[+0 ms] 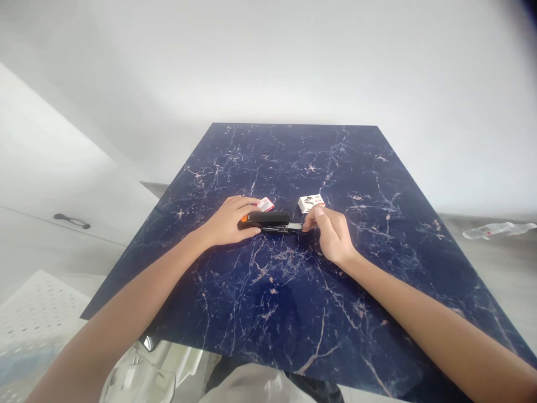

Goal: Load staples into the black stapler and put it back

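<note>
Between the hands, which grip its two ends, lies a black stapler.

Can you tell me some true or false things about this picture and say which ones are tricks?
1. The left hand holds a black stapler with an orange patch. True.
2. The tabletop is plain yellow. False: the tabletop is dark blue with pale marble veins.
3. The right hand is at the stapler's silver metal end. True.
4. No box is near the right hand. False: a small white box with a dark printed picture is right beside it.
</note>
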Available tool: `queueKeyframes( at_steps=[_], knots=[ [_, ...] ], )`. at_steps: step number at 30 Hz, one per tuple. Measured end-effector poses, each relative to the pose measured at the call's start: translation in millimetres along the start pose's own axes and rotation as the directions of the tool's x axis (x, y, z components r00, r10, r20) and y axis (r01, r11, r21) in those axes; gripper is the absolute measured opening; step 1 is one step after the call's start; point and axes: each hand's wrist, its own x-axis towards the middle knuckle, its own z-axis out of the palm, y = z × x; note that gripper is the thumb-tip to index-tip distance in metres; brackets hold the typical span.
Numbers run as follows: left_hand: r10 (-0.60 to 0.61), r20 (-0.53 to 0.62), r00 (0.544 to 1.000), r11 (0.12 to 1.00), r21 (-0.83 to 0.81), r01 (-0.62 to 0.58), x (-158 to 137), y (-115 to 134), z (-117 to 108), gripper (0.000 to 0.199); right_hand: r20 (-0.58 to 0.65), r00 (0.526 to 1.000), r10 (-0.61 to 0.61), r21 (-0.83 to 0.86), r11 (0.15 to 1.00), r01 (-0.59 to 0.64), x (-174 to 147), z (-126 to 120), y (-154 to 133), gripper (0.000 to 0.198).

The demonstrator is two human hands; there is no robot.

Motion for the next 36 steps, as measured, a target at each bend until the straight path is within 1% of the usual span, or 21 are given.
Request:
queueKeyframes(
  at_steps=[2, 7, 15, 19, 25, 31, 36],
  knots=[
    [0.004, 0.002, 1.000, 1.000, 0.004, -0.004, 0.1, 0.1, -0.1, 0.044, 0.009, 1.000, -0.011, -0.015, 1.000, 0.011, 0.2, 0.1, 0.8, 0.053],
    [0.013, -0.005, 1.000, 1.000, 0.003, -0.013, 0.0, 0.1, 0.2, 0.042, -0.027, 1.000, 0.013, -0.034, 0.999, -0.014, 1.3, 0.4, 1.7, 0.055],
    [0.020, -0.009, 1.000, 1.000, 0.006, -0.020, 0.2, 0.0, -0.1, 0.041, -0.004, 1.000, 0.010, -0.044, 0.999, -0.011, 1.6, -1.9, -0.5, 0.056],
    [0.015, -0.008, 1.000, 1.000, -0.003, -0.015, -0.2, 0.1, -0.2, 0.043, 0.020, 1.000, -0.001, -0.064, 0.998, 0.003, 0.6, -2.5, -1.4, 0.054],
    [-0.002, -0.012, 1.000, 1.000, -0.008, 0.001, -0.8, -1.4, 1.1, 0.045, 0.045, 0.999, -0.006, -0.015, 1.000, 0.007, 0.3, -2.3, -1.9, 0.050],
    [-0.005, -0.028, 1.000, 1.000, -0.024, 0.004, -0.4, -1.5, 2.7, 0.044, 0.072, 0.997, -0.015, -0.034, 0.999, 0.017, -0.4, -1.5, -2.5, 0.049],
    [-0.011, -0.024, 1.000, 1.000, -0.023, 0.011, 0.3, -0.6, 2.7, 0.044, 0.136, 0.990, -0.039, -0.070, 0.996, 0.049, -1.1, -1.4, -5.2, 0.049]
  ],
)
